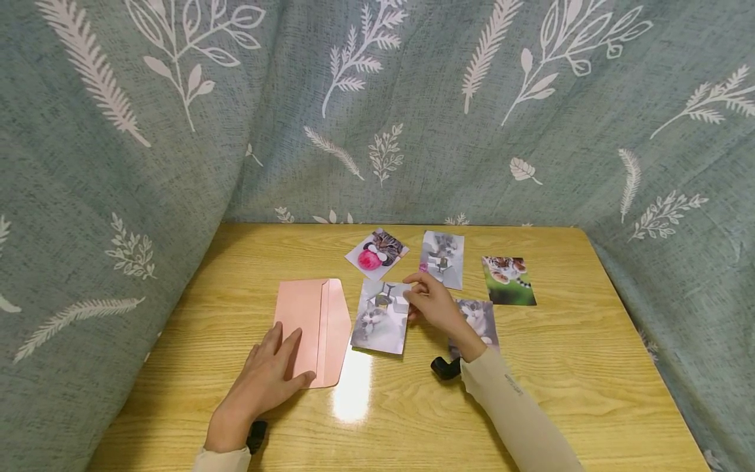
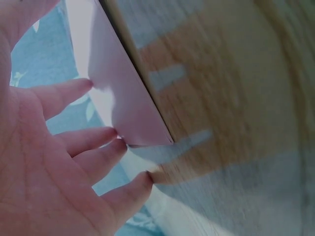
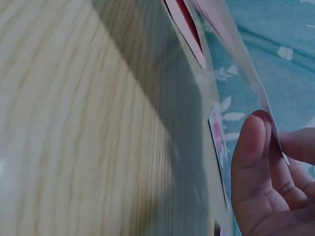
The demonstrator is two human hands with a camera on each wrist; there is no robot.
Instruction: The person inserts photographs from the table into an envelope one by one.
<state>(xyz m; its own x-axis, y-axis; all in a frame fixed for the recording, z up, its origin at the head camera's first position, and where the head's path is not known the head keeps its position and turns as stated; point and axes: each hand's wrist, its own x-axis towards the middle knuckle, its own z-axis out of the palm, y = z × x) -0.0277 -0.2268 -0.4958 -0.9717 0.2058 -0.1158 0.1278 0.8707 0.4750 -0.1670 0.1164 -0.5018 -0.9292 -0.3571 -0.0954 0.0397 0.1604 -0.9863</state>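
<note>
A pink envelope (image 1: 297, 308) lies on the table with its flap (image 1: 337, 334) opened out to the right. My left hand (image 1: 265, 373) rests on its lower left part, fingers spread; the left wrist view shows the fingertips touching the envelope's edge (image 2: 128, 108). Between thumb and fingers, my right hand (image 1: 433, 301) pinches the right edge of a photo card (image 1: 380, 321) with a grey-and-white cat on it. That card is raised off the table just right of the flap, and in the right wrist view the card (image 3: 246, 64) appears nearly edge-on.
Near the back lie a card with a cat and a pink ball (image 1: 377, 254) and a grey cat card (image 1: 442, 259). A tiger card (image 1: 508, 282) is at the right. Another cat card (image 1: 480, 321) lies partly under my right forearm. A patterned curtain (image 1: 413, 164) hangs behind the wooden table (image 1: 578, 367).
</note>
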